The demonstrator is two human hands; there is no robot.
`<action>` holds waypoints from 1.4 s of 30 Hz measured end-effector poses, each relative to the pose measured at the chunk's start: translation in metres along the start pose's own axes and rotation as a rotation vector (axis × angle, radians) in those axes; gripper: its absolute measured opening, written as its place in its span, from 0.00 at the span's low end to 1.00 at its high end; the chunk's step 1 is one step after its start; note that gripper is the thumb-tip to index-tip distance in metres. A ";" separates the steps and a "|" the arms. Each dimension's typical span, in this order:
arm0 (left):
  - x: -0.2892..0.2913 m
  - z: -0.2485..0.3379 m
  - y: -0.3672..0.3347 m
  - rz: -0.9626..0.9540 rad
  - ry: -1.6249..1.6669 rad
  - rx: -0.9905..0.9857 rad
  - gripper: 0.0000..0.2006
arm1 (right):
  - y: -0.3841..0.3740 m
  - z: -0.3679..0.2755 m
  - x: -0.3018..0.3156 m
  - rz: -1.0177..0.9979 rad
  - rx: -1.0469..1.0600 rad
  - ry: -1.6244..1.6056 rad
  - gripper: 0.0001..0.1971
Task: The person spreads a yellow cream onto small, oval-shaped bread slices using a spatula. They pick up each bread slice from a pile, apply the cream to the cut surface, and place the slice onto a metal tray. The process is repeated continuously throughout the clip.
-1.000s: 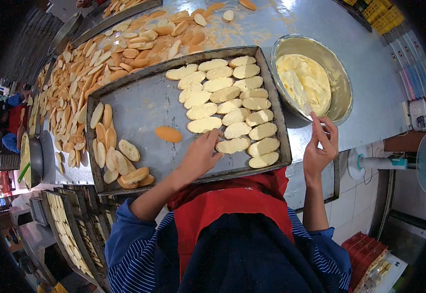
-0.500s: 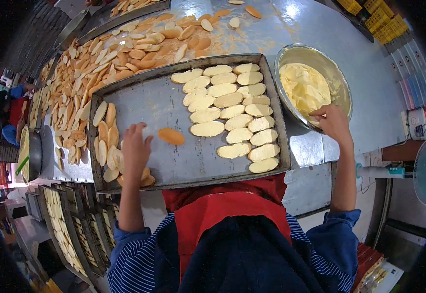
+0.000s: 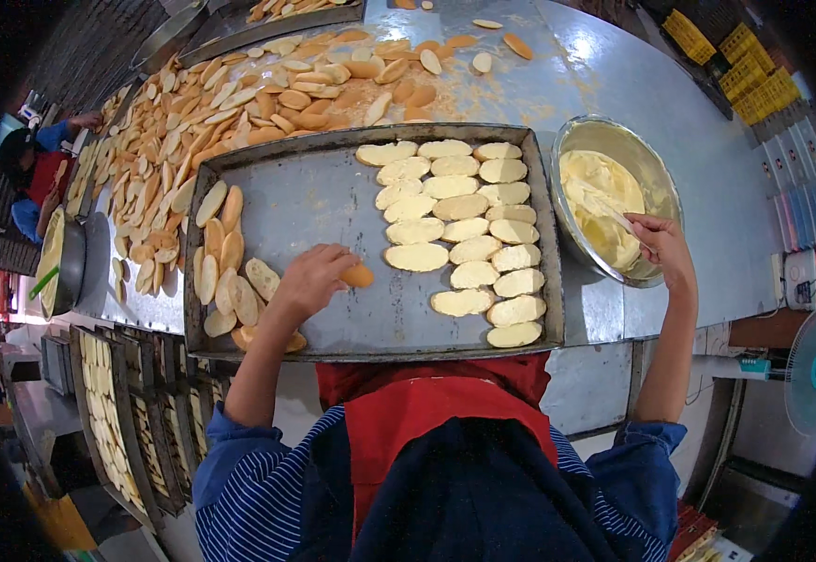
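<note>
My left hand (image 3: 312,281) is closed over an oval bread slice (image 3: 358,274), crust side up, on the floor of the dark metal tray (image 3: 333,206); its fingertips are partly hidden. My right hand (image 3: 665,248) grips a spreading knife (image 3: 611,208) by its end, the blade coated and resting in pale yellow cream (image 3: 600,178). That cream fills part of a round metal bowl (image 3: 565,217) right of the tray. Rows of cream-topped bread slices (image 3: 459,206) cover the tray's right side. Plain slices (image 3: 230,290) lie heaped at its left end.
A large pile of loose bread slices (image 3: 267,108) spreads over the metal table (image 3: 698,206) behind and left of the tray. Racked trays of slices (image 3: 108,421) stand lower left. Another person (image 3: 38,178) works at far left beside a second bowl (image 3: 69,272). A fan (image 3: 810,370) is at right.
My left hand has moved right from the heaped slices onto the lone slice. My right hand has lifted somewhat, and the spreading knife now shows in the cream. The whole view has shifted slightly.
</note>
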State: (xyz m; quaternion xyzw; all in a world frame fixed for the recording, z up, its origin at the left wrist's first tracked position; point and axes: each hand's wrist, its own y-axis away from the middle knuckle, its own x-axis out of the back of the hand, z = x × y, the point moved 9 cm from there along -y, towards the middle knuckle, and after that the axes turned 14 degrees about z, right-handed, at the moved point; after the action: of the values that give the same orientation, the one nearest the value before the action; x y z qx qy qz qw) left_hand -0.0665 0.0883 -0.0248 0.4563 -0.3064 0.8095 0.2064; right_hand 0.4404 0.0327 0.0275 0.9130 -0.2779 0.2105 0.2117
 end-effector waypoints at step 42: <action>-0.031 0.068 -0.056 0.346 1.912 0.865 0.20 | 0.209 -0.106 -0.095 0.404 1.444 0.155 0.27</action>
State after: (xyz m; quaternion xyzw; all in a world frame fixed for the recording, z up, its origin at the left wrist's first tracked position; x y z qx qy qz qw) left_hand 0.0242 0.0807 -0.0073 -0.3847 0.2360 0.8901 0.0637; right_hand 0.2158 -0.0323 0.1234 0.7386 -0.2171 0.4387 -0.4635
